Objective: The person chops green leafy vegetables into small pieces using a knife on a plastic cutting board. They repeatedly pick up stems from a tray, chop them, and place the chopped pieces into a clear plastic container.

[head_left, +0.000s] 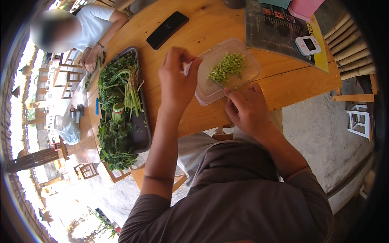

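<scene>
Chopped green stems [227,68] lie in a small heap on a clear, shallow plastic container [250,73] in front of me. My left hand [178,79] is raised at the container's left edge, its fingers closed around a small whitish thing [187,69], mostly hidden. At the near edge, my right hand [248,107] is curled, with its fingertips by the rim; whatever it grips is too small or covered to make out. Left of my forearm, a dark tray [142,128] bears leafy greens [115,141], a banded bunch of stems [118,112] and loose pale stalks [133,87].
A black phone [167,30] lies beyond my left hand. To the far right are a printed menu sheet [269,38], a white device with a dark screen [308,45] and a pink holder [304,9]. Across the wooden table [202,22], another person's hands [91,58] handle greens.
</scene>
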`<action>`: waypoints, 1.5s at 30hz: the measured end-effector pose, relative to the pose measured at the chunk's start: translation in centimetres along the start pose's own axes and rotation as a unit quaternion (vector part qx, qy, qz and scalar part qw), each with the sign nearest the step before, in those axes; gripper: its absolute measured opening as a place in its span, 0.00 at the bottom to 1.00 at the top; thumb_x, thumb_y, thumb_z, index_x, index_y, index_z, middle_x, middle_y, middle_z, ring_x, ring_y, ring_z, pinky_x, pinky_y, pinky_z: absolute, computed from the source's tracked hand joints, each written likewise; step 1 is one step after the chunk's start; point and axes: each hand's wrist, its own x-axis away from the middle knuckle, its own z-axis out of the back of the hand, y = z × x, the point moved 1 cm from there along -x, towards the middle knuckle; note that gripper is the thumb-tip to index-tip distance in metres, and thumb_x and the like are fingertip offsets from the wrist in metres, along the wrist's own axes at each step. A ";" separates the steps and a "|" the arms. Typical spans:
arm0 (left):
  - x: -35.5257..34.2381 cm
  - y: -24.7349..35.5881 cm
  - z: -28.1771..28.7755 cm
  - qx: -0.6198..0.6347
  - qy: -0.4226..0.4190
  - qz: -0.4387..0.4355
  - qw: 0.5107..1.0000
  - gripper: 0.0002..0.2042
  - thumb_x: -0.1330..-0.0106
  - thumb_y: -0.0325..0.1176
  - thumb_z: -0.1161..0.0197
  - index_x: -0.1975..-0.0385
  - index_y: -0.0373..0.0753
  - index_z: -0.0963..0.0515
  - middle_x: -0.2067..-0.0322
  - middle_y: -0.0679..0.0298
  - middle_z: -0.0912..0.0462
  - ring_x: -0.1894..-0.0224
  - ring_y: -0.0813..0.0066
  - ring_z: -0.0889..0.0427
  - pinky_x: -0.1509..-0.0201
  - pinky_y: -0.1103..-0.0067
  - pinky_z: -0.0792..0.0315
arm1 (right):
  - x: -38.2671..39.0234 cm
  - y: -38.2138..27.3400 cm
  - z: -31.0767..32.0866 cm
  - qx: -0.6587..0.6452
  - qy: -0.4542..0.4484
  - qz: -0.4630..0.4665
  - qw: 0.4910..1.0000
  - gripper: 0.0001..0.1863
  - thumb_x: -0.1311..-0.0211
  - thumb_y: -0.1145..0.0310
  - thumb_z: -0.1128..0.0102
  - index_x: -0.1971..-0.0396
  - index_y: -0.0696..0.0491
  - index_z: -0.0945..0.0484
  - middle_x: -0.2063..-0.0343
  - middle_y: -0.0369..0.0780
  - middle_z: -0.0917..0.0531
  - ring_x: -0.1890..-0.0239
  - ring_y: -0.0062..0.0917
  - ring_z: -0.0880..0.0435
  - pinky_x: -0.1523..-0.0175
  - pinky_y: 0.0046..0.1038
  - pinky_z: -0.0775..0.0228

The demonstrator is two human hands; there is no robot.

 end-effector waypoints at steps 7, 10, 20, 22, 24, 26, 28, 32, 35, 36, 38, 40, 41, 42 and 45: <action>-5.0 -1.1 -6.0 0.011 -0.019 -0.105 0.994 0.15 0.37 0.21 0.23 0.58 0.37 0.25 0.65 0.59 0.14 0.64 0.65 0.16 0.59 0.71 0.23 | 0.5 0.1 -0.4 0.012 0.001 -0.005 1.000 0.14 0.34 0.68 0.27 0.51 0.52 0.15 0.77 0.35 0.19 0.73 0.32 0.17 0.50 0.39 0.32; -5.8 -0.6 -6.3 -0.006 -0.054 -0.109 0.993 0.15 0.37 0.19 0.25 0.58 0.35 0.25 0.63 0.56 0.15 0.59 0.59 0.11 0.57 0.67 0.20 | 0.2 0.2 -0.1 0.012 -0.006 -0.003 1.000 0.14 0.35 0.67 0.27 0.52 0.52 0.15 0.77 0.34 0.19 0.73 0.31 0.17 0.50 0.39 0.32; -5.4 -1.3 -6.4 -0.020 -0.075 -0.122 0.990 0.15 0.36 0.21 0.23 0.57 0.38 0.24 0.61 0.61 0.09 0.58 0.66 0.08 0.62 0.72 0.23 | 0.3 0.1 0.1 0.014 0.000 0.015 1.000 0.17 0.37 0.67 0.25 0.50 0.53 0.15 0.76 0.33 0.17 0.71 0.29 0.16 0.52 0.37 0.33; -5.6 -1.4 -6.0 -0.018 -0.076 -0.122 0.989 0.14 0.36 0.22 0.23 0.57 0.38 0.23 0.60 0.61 0.07 0.60 0.68 0.08 0.63 0.73 0.23 | 0.2 0.1 0.2 0.006 0.000 0.015 1.000 0.17 0.37 0.67 0.25 0.50 0.53 0.15 0.75 0.33 0.17 0.71 0.29 0.16 0.52 0.37 0.32; -5.5 -1.5 -5.3 -0.002 -0.070 -0.093 0.993 0.13 0.36 0.22 0.22 0.58 0.37 0.22 0.59 0.62 0.06 0.61 0.70 0.08 0.64 0.74 0.23 | 0.3 0.1 0.2 0.007 -0.002 0.015 1.000 0.17 0.37 0.67 0.25 0.50 0.53 0.15 0.76 0.33 0.17 0.71 0.29 0.16 0.51 0.37 0.32; -5.5 -1.3 -4.2 -0.039 -0.051 -0.071 0.995 0.11 0.35 0.24 0.22 0.58 0.36 0.18 0.59 0.63 0.06 0.61 0.73 0.08 0.65 0.75 0.24 | 0.3 0.1 0.1 0.003 -0.002 0.013 1.000 0.17 0.37 0.67 0.25 0.49 0.53 0.15 0.75 0.33 0.17 0.70 0.29 0.16 0.50 0.37 0.32; -5.5 -0.9 -2.9 -0.052 -0.030 -0.037 0.998 0.09 0.33 0.26 0.22 0.57 0.35 0.14 0.61 0.64 0.06 0.61 0.76 0.08 0.65 0.77 0.23 | 0.2 0.3 0.1 -0.001 -0.003 0.012 1.000 0.17 0.37 0.67 0.25 0.49 0.54 0.15 0.75 0.33 0.17 0.70 0.29 0.16 0.49 0.37 0.32; -4.2 -0.7 0.0 0.013 0.011 0.068 0.998 0.09 0.26 0.32 0.24 0.54 0.33 0.11 0.63 0.63 0.06 0.60 0.82 0.09 0.61 0.80 0.21 | 0.1 0.3 0.0 -0.013 0.019 0.016 1.000 0.19 0.43 0.74 0.26 0.49 0.53 0.13 0.76 0.33 0.17 0.71 0.30 0.17 0.53 0.39 0.35; -2.0 -0.4 1.8 0.011 0.032 0.096 0.995 0.07 0.21 0.30 0.30 0.55 0.32 0.11 0.65 0.62 0.06 0.61 0.81 0.10 0.56 0.81 0.20 | 0.0 0.2 0.1 -0.003 0.032 0.019 0.999 0.19 0.43 0.75 0.26 0.50 0.53 0.12 0.76 0.32 0.17 0.72 0.28 0.18 0.53 0.38 0.37; -0.9 -0.7 2.1 0.026 0.050 0.092 0.994 0.06 0.22 0.28 0.30 0.56 0.33 0.11 0.65 0.61 0.06 0.62 0.79 0.09 0.59 0.81 0.22 | -0.1 0.0 0.3 0.003 0.034 0.020 0.999 0.18 0.43 0.75 0.26 0.50 0.53 0.12 0.76 0.31 0.17 0.72 0.28 0.18 0.53 0.37 0.37; 0.4 -1.0 3.0 0.046 0.081 0.047 0.995 0.04 0.23 0.25 0.31 0.56 0.34 0.10 0.63 0.60 0.06 0.61 0.76 0.08 0.60 0.80 0.23 | -0.3 -0.2 0.4 0.015 0.033 0.021 0.999 0.18 0.43 0.76 0.27 0.50 0.52 0.11 0.75 0.31 0.16 0.71 0.27 0.17 0.53 0.37 0.38; 1.4 -1.0 3.8 0.058 0.109 -0.031 0.992 0.05 0.25 0.22 0.32 0.55 0.34 0.11 0.59 0.58 0.06 0.57 0.73 0.08 0.57 0.79 0.23 | -0.3 0.0 0.4 0.029 0.023 0.023 0.999 0.18 0.42 0.76 0.27 0.50 0.52 0.11 0.73 0.31 0.15 0.70 0.27 0.17 0.53 0.36 0.39; 2.1 -0.7 4.1 0.065 0.100 -0.007 0.993 0.06 0.24 0.22 0.32 0.53 0.34 0.11 0.58 0.59 0.07 0.56 0.74 0.08 0.54 0.79 0.22 | -0.2 0.0 0.3 0.033 0.032 0.023 0.999 0.17 0.41 0.75 0.27 0.50 0.51 0.11 0.74 0.30 0.16 0.70 0.26 0.17 0.53 0.37 0.39; 2.9 -0.3 4.4 0.070 0.092 0.016 0.993 0.07 0.24 0.22 0.32 0.51 0.33 0.12 0.56 0.61 0.07 0.56 0.75 0.09 0.50 0.79 0.22 | -0.1 0.2 0.0 0.035 0.044 0.025 0.998 0.17 0.41 0.74 0.26 0.51 0.50 0.11 0.74 0.30 0.16 0.70 0.26 0.18 0.52 0.37 0.40; 5.4 0.5 4.6 0.058 0.092 0.048 0.993 0.08 0.27 0.21 0.28 0.51 0.34 0.12 0.56 0.62 0.08 0.57 0.75 0.09 0.50 0.78 0.21 | -0.5 0.2 -0.4 0.047 0.055 0.034 0.997 0.15 0.39 0.74 0.26 0.51 0.50 0.11 0.74 0.30 0.17 0.70 0.26 0.18 0.53 0.37 0.40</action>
